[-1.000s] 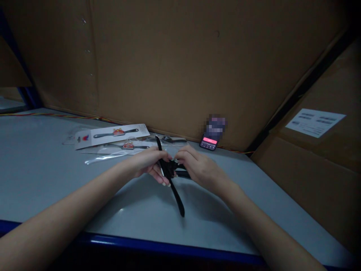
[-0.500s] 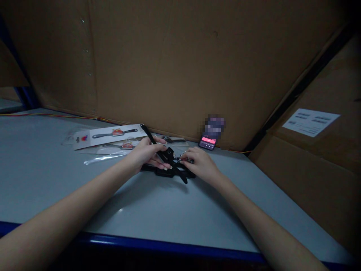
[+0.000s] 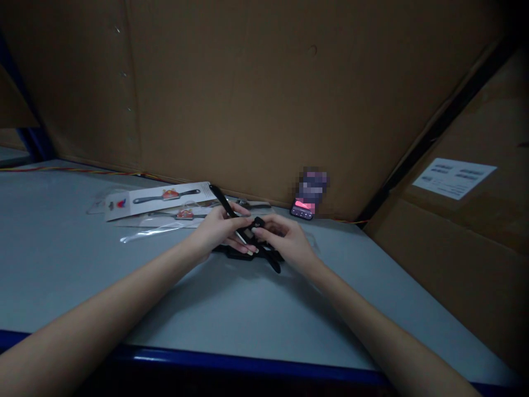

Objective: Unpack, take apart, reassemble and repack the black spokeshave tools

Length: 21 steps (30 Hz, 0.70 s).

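Observation:
A black spokeshave (image 3: 223, 199) is held tilted above the table, one handle pointing up and left, the other (image 3: 273, 263) down and right. My left hand (image 3: 221, 227) is closed round its middle, thumb on top and fingers beneath. My right hand (image 3: 289, 242) is closed in a pinch at the spokeshave's body, thumb and forefinger touching it; any small part between those fingertips is hidden. Below my hands, a second black tool (image 3: 239, 255) of similar shape lies on the table, partly covered.
Behind my left hand lie a printed card (image 3: 124, 205) picturing a spokeshave and clear plastic packaging (image 3: 140, 234). A phone (image 3: 303, 208) leans on the cardboard wall (image 3: 231, 110). A labelled carton (image 3: 454, 231) stands right. The grey table (image 3: 206, 314) has a blue front edge (image 3: 198, 357).
My right hand has moved left from the small parts beside the tools to the spokeshave's body. My left hand keeps its hold, and the spokeshave has shifted slightly right.

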Tool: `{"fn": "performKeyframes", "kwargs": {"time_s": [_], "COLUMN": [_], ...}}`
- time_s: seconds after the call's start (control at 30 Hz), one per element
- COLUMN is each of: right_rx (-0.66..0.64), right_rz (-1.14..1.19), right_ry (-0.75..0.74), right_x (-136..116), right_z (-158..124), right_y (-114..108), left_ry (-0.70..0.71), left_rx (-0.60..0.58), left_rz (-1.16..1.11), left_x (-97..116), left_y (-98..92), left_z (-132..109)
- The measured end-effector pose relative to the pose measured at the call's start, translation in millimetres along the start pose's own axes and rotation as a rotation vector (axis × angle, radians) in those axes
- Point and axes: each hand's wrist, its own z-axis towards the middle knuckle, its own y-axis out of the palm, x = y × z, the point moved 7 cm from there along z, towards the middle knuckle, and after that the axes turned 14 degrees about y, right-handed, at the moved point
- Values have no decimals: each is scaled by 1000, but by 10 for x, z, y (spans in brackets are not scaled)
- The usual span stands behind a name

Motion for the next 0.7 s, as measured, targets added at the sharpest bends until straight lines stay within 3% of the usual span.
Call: {"fn": "performKeyframes", "kwargs": {"time_s": [0.17,0.27,0.43,0.7], "right_rx": [30,15,111,205], "right_rz": [-21,-244,-649,-609], "right_ry": [52,116,-46,-112], "right_x": [111,257,320,232], "right_z": [104,185,227,165], "right_y": [-215,-284,-253,-268], "left_ry": [13,32,28,-43], "left_rx": [18,36,23,-14], "left_rz": [-29,-36,-49,-57], "left_x": [-55,-78,-99,-104], "left_y": [-90,-143,-151,-80], "left_z": [36,58,69,32]}}
